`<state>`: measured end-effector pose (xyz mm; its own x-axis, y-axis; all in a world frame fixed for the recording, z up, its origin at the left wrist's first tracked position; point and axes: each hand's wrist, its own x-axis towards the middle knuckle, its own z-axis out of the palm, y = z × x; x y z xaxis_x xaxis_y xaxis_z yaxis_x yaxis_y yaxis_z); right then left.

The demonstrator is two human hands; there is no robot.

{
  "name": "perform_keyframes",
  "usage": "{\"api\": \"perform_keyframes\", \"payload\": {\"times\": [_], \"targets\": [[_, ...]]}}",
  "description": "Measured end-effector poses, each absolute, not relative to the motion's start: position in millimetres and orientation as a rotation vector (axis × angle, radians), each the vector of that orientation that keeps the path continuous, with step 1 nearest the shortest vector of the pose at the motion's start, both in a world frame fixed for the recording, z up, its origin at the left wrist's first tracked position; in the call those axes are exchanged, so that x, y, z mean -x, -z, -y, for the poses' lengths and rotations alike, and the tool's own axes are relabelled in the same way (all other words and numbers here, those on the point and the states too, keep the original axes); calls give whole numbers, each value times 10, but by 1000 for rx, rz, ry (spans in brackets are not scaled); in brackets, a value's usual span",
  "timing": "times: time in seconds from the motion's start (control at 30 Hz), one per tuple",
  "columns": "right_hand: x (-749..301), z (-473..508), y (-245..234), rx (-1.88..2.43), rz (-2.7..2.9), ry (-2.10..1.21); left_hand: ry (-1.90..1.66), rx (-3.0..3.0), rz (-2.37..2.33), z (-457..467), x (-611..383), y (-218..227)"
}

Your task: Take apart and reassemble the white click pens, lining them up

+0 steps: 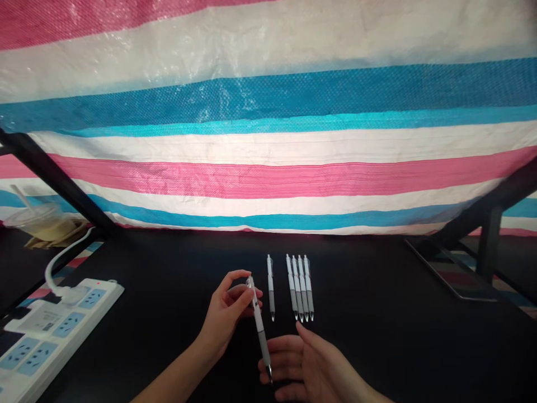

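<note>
My left hand [229,305] pinches a white and grey click pen [259,324] near its clip and button end. The pen slants down to the right, its metal tip lowest, in front of the fingers of my right hand [304,364]. That right hand is open, palm facing left, fingers spread; whether they touch the pen I cannot tell. Beyond my hands a single matching pen [271,288] lies on the black table [176,274], tip toward me. To its right several like pens [300,288] lie side by side in a row.
At the left lies a white power strip [78,330] with a plug and cable in it. A plastic cup [39,221] with a straw stands at the far left. A dark flat device [451,271] lies at the right. Striped sheeting [268,179] hangs behind the table.
</note>
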<state>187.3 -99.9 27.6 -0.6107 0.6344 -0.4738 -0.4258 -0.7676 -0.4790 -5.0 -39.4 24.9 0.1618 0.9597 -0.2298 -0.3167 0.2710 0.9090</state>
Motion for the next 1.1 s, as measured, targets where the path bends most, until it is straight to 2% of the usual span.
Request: {"api": "perform_keyframes", "payload": {"times": [1.1], "targets": [[-1885,992,-179,818,439,-2359,-1104,-788,-973,350,85,-195]]}}
